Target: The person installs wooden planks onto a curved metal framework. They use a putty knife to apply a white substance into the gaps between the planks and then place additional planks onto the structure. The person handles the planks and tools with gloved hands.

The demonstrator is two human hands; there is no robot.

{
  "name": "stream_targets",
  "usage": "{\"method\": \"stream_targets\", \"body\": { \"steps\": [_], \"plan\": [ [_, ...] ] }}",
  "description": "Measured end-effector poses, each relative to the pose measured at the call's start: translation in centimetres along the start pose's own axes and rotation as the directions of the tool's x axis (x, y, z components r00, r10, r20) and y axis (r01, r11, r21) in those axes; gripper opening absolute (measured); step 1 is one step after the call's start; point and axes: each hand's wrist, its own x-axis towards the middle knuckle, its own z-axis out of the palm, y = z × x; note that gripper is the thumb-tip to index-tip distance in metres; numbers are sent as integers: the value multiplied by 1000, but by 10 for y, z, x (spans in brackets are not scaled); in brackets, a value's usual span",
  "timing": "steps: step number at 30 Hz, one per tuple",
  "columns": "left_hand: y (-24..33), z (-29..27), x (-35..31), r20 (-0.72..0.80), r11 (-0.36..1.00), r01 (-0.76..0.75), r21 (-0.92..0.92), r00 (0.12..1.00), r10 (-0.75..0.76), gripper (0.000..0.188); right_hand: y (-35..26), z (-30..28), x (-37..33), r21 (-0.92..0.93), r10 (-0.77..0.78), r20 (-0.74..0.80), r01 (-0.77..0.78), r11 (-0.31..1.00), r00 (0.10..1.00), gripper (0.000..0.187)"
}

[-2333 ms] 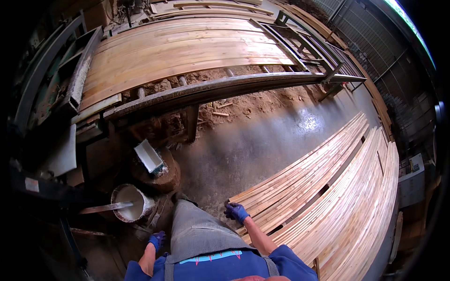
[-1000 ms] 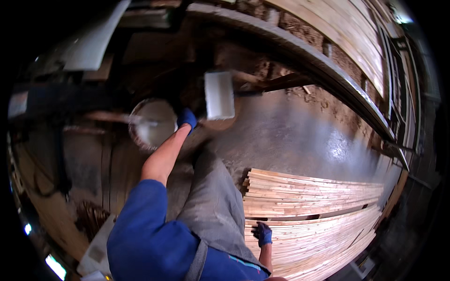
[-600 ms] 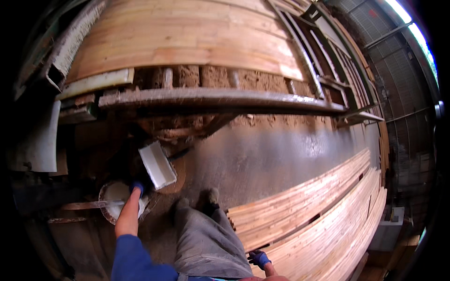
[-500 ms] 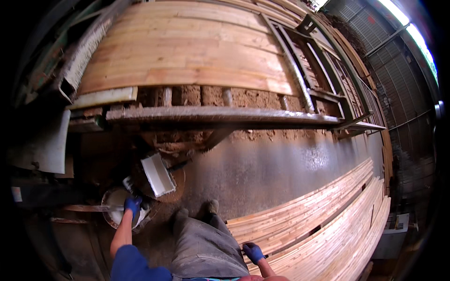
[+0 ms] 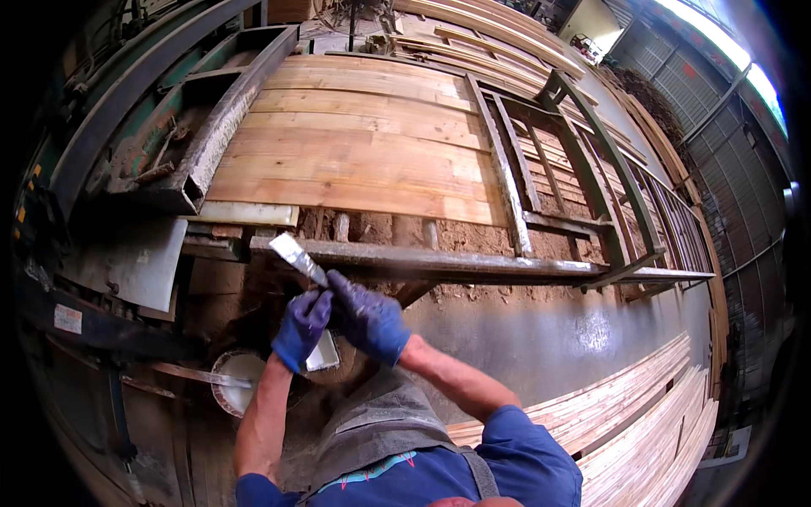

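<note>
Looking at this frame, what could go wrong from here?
1. Drips: the brush has a white, possibly wet end, and overlaps the metal rail in view; loose drops could land there.
2. Smears: the left hand and right hand meet just below that end, so gloves might pick up white.
3. Snag: the stick juts from the bucket; a knock could spill its white contents.

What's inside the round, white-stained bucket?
The bucket holds a whitish substance, with a flat wooden stick reaching in over its left rim. The bottom is hidden beneath the substance, and the left forearm covers part of the right side.
</note>
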Motion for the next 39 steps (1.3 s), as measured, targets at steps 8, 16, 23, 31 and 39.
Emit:
{"method": "stream_targets", "body": {
  "steps": [8,16,23,31,39],
  "plan": [
    [-20,-8,63,-116,942,149,-299,975,-191,38,309,-128,186,-225,77,-144,-108,968,987,22],
    [-183,-36,-146,-461,379,453,-807,-83,-884,27,558,-173,426,-493,528,-112,-509,706,842,33],
    [-134,9,-126,-250,61,608,-791,-231,-940,29,627,-91,558,-536,570,11,-476,697,822,35],
    [-104,39,-134,-136,-79,603,-794,-303,-943,32,666,-44,639,-447,455,462,-243,861,762,24],
    [-67,80,-162,-52,-135,535,-834,-320,-946,35,623,-24,719,-630,366,640,189,753,675,20]
  ]
}}
